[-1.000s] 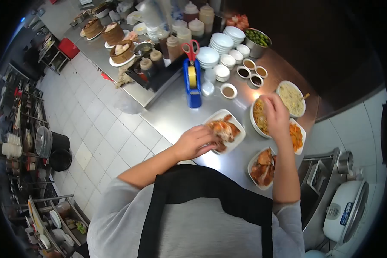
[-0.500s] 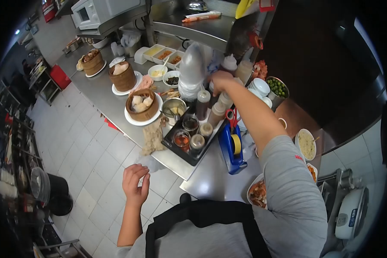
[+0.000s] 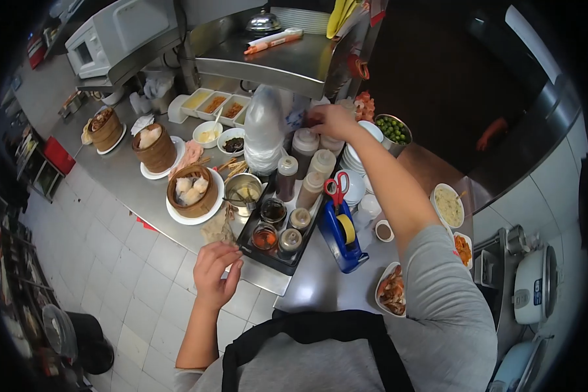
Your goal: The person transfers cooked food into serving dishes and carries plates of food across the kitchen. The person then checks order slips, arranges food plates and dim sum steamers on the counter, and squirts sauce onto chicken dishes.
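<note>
Head view shows a steel counter (image 3: 309,285) above white floor tiles (image 3: 160,297).

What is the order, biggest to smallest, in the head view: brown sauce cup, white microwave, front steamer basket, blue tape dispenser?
1. White microwave
2. Front steamer basket and blue tape dispenser: too alike to rank
3. Brown sauce cup

Squeeze bottles (image 3: 310,189) in tray (image 3: 273,261)

White microwave (image 3: 121,40) at upper left, dome bell (image 3: 263,23) on a steel shelf (image 3: 277,67), three bamboo steamers (image 3: 158,158) on white plates (image 3: 210,215), metal pot (image 3: 399,147) of green fruit (image 3: 392,129), rice cooker (image 3: 531,291) at far right
</note>
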`<state>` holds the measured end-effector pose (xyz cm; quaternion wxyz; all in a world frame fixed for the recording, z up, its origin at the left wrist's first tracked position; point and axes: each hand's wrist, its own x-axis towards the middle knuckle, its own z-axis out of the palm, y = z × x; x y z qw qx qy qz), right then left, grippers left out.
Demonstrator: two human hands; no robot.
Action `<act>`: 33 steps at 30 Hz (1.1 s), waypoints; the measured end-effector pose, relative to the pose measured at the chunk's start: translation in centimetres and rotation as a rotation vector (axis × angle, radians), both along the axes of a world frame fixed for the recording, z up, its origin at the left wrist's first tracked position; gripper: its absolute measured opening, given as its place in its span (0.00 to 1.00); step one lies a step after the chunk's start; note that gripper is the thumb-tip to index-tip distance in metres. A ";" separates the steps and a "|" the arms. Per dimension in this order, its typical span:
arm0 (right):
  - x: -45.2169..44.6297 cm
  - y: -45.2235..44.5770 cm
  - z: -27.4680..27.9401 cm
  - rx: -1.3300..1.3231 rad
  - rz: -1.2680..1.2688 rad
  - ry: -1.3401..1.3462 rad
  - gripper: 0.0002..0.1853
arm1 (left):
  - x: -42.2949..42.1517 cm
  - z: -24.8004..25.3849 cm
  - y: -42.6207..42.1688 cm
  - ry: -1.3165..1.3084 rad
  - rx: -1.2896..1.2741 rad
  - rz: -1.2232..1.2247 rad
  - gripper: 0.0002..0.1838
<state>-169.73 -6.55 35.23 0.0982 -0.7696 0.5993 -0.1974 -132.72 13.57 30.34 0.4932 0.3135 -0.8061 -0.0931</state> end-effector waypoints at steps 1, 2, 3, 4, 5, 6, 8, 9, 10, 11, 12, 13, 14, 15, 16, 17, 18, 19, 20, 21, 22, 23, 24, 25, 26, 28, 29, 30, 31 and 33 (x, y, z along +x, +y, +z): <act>-1.0 0.7 0.9 -0.006 -0.117 0.160 0.27 | 0.3 -0.2 0.1 -0.006 0.012 0.006 0.09; -1.3 0.7 0.6 0.071 -0.164 0.271 0.29 | 0.5 -0.4 0.4 -0.011 0.026 0.008 0.09; -1.5 0.4 -0.4 0.151 -0.217 0.379 0.31 | 0.6 -0.6 0.7 -0.007 0.035 0.021 0.09; -1.8 0.1 -1.7 0.235 -0.278 0.480 0.33 | 0.7 -0.7 1.0 -0.006 0.041 0.025 0.09; -2.1 -0.4 -3.6 0.213 -0.365 0.349 0.36 | 0.6 -0.8 1.2 -0.005 0.042 0.021 0.09; -1.6 -0.6 -4.8 0.219 -0.472 0.261 0.34 | 0.4 -0.8 1.5 -0.005 0.040 0.032 0.09; 0.0 1.2 -4.3 0.143 -0.592 0.056 0.35 | 0.1 -0.7 2.1 -0.009 0.035 0.052 0.08; 0.0 1.5 -4.1 0.157 -0.605 0.021 0.35 | -0.1 -0.6 2.4 -0.003 0.035 0.045 0.07; 0.1 2.2 -3.8 0.124 -0.611 -0.012 0.34 | -0.2 -0.6 2.8 0.001 0.038 0.045 0.07; -0.7 1.8 -4.7 0.100 -0.573 -0.024 0.35 | -0.4 -0.4 2.9 0.003 0.043 0.050 0.06; -0.4 2.9 -3.2 0.119 -0.569 -0.074 0.38 | -0.9 0.0 2.9 0.018 0.069 0.018 0.07; -0.5 3.8 -2.1 0.037 -0.536 -0.102 0.39 | -1.4 0.3 3.1 0.032 0.100 -0.012 0.08; -0.8 4.8 -1.2 -0.041 -0.504 -0.131 0.40 | -1.9 0.6 3.5 0.043 0.136 -0.041 0.09; -1.6 5.5 -0.1 -0.161 -0.496 -0.152 0.43 | -3.0 0.2 3.8 0.239 0.358 -0.166 0.14; -2.4 6.4 1.2 -0.280 -0.490 -0.171 0.45 | -4.7 -0.1 4.2 0.433 0.586 -0.287 0.20; -2.8 8.3 3.1 -0.394 -0.478 -0.164 0.47 | -6.7 1.1 4.6 0.518 0.780 -0.504 0.25; -3.0 10.9 5.4 -0.506 -0.468 -0.152 0.49 | -9.2 2.5 4.8 0.601 0.979 -0.723 0.32; -3.1 13.7 7.6 -0.492 -0.447 -0.206 0.50 | -11.6 3.2 5.2 0.641 1.121 -0.855 0.34; -3.1 16.4 9.6 -0.478 -0.420 -0.257 0.51 | -13.9 3.8 5.5 0.685 1.263 -0.983 0.37; -2.9 19.2 11.1 -0.566 -0.378 -0.289 0.52 | -16.2 4.1 5.6 0.766 1.380 -1.037 0.37; -2.7 22.1 12.0 -0.653 -0.333 -0.321 0.52 | -18.4 4.2 5.5 0.849 1.495 -1.085 0.37; -2.6 24.5 12.3 -0.687 -0.317 -0.364 0.53 | -20.5 4.0 5.4 0.926 1.545 -1.076 0.38; -2.6 26.8 12.1 -0.718 -0.300 -0.407 0.53 | -22.4 3.9 5.5 1.008 1.594 -1.061 0.38; -2.5 29.1 11.3 -0.755 -0.287 -0.427 0.54 | -23.9 4.6 6.4 1.082 1.668 -1.032 0.36; -2.0 32.0 10.4 -0.721 -0.303 -0.527 0.53 | -25.1 4.4 7.2 1.081 1.682 -1.180 0.34; -2.4 35.4 5.5 -0.774 -0.183 -0.813 0.53 | -26.1 2.6 10.2 0.963 1.842 -1.366 0.34; -2.0 38.0 3.9 -0.715 -0.295 -0.734 0.52 | -26.6 1.5 11.9 0.883 1.901 -1.442 0.34; -1.7 40.7 2.4 -0.653 -0.398 -0.652 0.52 | -27.1 -0.3 13.7 0.779 1.924 -1.489 0.34; -2.5 43.0 0.0 -0.531 -0.498 -0.742 0.52 | -27.3 -2.2 15.4 0.601 1.963 -1.440 0.35; -3.6 47.9 -3.4 -0.340 -0.662 -0.795 0.50 | -26.3 -5.1 17.7 0.146 1.886 -1.237 0.33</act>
